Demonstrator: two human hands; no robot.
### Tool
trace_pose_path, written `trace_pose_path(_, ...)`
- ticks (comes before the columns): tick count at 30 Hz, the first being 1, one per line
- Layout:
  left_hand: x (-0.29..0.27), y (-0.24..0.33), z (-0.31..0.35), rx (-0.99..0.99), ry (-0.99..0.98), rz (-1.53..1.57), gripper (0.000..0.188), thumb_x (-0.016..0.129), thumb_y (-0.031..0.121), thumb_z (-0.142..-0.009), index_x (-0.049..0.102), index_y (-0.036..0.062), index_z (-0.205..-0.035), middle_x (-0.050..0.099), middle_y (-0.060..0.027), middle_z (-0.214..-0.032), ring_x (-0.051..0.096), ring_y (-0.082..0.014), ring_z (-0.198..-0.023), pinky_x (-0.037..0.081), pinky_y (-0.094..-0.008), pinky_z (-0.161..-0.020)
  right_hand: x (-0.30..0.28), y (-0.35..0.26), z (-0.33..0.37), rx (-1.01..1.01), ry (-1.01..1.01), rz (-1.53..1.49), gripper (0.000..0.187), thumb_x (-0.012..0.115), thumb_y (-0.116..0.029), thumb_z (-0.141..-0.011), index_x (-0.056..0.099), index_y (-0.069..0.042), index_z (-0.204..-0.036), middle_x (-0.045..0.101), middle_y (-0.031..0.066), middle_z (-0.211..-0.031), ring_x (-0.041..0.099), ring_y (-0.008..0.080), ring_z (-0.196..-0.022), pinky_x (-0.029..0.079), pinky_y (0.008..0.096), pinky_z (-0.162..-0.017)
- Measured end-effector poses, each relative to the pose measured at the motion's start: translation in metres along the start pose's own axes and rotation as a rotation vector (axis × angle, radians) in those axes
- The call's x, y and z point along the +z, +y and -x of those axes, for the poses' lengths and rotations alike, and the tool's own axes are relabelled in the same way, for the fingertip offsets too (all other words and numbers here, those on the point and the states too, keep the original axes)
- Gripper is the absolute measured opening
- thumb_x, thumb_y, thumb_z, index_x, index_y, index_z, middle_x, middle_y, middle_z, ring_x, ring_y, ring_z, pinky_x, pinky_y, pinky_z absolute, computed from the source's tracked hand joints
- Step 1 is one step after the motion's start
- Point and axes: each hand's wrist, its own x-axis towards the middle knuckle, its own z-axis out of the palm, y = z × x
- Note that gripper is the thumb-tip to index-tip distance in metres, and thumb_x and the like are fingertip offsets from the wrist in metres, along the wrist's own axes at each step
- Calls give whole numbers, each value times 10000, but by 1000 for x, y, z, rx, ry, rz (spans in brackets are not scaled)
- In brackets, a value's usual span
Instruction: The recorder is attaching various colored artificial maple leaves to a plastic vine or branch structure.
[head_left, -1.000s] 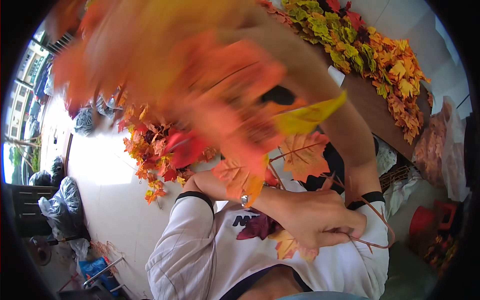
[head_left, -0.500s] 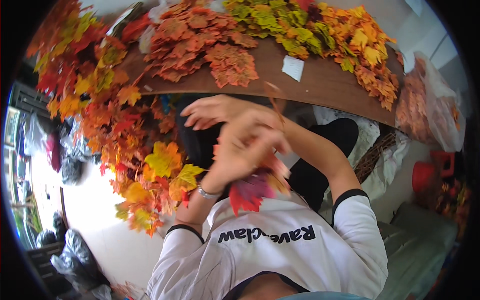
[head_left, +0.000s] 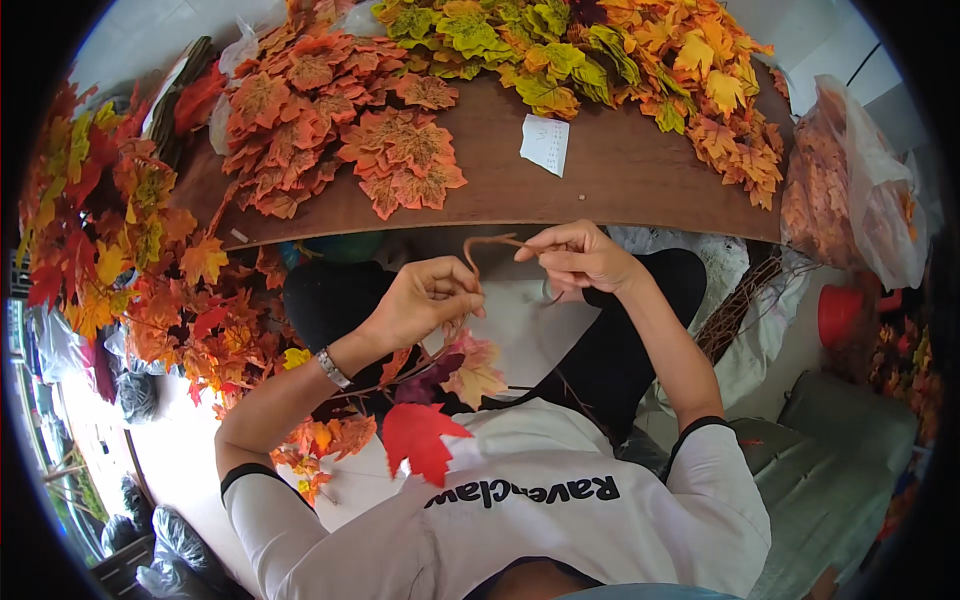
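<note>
A thin brown stem (head_left: 472, 250) curves between my two hands above my lap. My left hand (head_left: 428, 300), with a bracelet at the wrist, is closed round its lower part. The thumb and fingers of my right hand (head_left: 588, 258) pinch its far end. Below my left hand hang artificial maple leaves on twigs: a red leaf (head_left: 428, 440), a dark purple leaf (head_left: 432, 378) and a pale peach-yellow leaf (head_left: 478, 372). How the leaves join the stem is partly hidden behind my left hand.
Orange leaf stacks (head_left: 400, 155), green ones (head_left: 550, 70) and yellow-orange ones (head_left: 720, 90) lie on the brown table (head_left: 620, 190), with a paper slip (head_left: 545, 143). Leafy branches (head_left: 180, 310) crowd the left. A clear leaf-filled bag (head_left: 840, 190) and a twig bundle (head_left: 740, 310) sit right.
My hands were crossed and blurred over the leaves; now they are apart, the left moved left, the right moved right. The stem now spans between them. The view has shifted slightly.
</note>
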Motion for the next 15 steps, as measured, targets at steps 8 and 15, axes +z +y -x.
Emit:
trace_pose_path(8, 28, 32, -30, -376, -614, 15, 81, 588, 38, -788, 512, 10, -786, 614, -73, -679, 556, -74, -530, 441, -201, -441, -20, 66, -32, -263, -16, 1286, 172, 620, -172, -699, 588, -92, -848, 587, 88, -790, 525, 272, -818, 415, 380, -725)
trace_pose_path(15, 21, -19, -78, -139, -109, 377, 100, 579, -6, -781, 485, 25, -799, 605, -111, -701, 552, -91, -519, 444, -204, -423, -31, 96, -46, 224, -227, 1191, 464, 708, -342, -621, 571, -70, -971, 594, 115, -990, 556, 291, -944, 443, 410, -763)
